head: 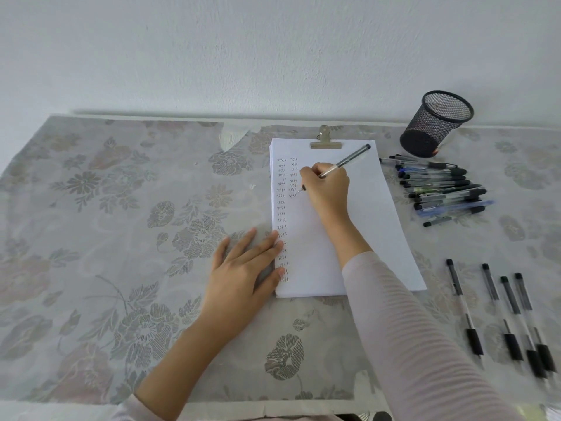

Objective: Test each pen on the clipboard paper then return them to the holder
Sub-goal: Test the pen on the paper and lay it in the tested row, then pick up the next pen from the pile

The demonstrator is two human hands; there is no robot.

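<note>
Four pens [511, 302] lie apart — one pen [349, 159] in right hand [326, 185].

So the worktop [121, 268] cloth is washed-out grey-beige with a big floral print, some blooms faintly pinkish. Plain off-white wall [243, 56]. White paper [364, 238] with two columns of dark scribbles. Dull silver-gold clip [325, 142]. Black mesh holder [434, 129]. The pen [349, 159] in use is clear-grey with a black cap. The pile [446, 189]: mostly black caps, a few blue, one greenish. The four pens [511, 302] have clear barrels, black caps, black grips. Pale pink sleeve [409, 329], finely ribbed.
</note>
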